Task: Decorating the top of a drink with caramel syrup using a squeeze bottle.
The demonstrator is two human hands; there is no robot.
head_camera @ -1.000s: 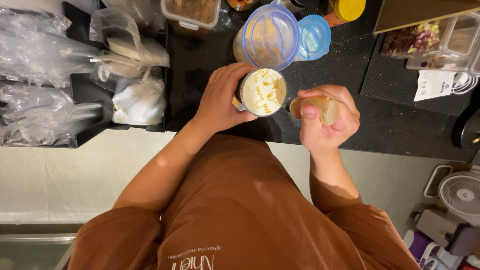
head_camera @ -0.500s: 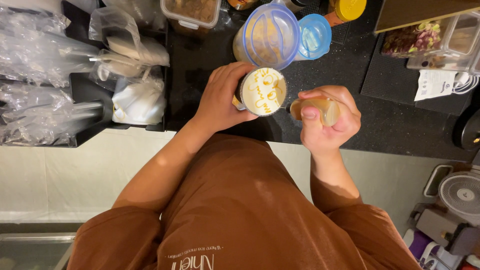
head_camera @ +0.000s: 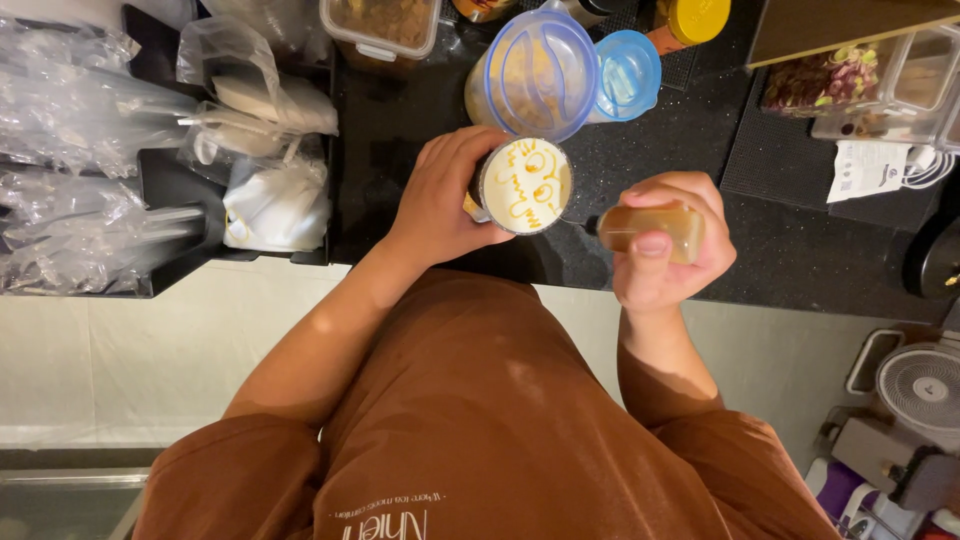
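Cup [head_camera: 522, 186] sat near the front edge of the black desk [head_camera: 790, 270], held upright by the left hand [head_camera: 440, 200] — fingers wrapped round its side wall, clamped on it. Top was white foam or cream with thin amber lines drizzled across. Right hand [head_camera: 665, 245] was closed around a small squeeze bottle [head_camera: 650, 228] of amber sauce, held roughly level, nozzle pointing left and sitting just beside the cup rim; whether the tip touched the rim I couldn't tell.

Handling, as a judgement: the cup looked full to the brim and open, so it would spill or smear the pattern if tilted — best gripped round the side wall, as the left hand had it, and kept upright. Wall material wasn't clear from above; if it's thin plastic, a hard squeeze could push the foam over. The bottle looked soft and light, meant to be pinched mid-body; sauce may make it slippery.

Behind the cup: a round tub with a blue lid [head_camera: 535, 75], touching or nearly touching the cup in this view, and a smaller blue-lidded tub [head_camera: 625, 75] beside it. Bagged white items in clear plastic [head_camera: 270, 190] lay to the left, a clear box of dried petals [head_camera: 820, 80] to the right.
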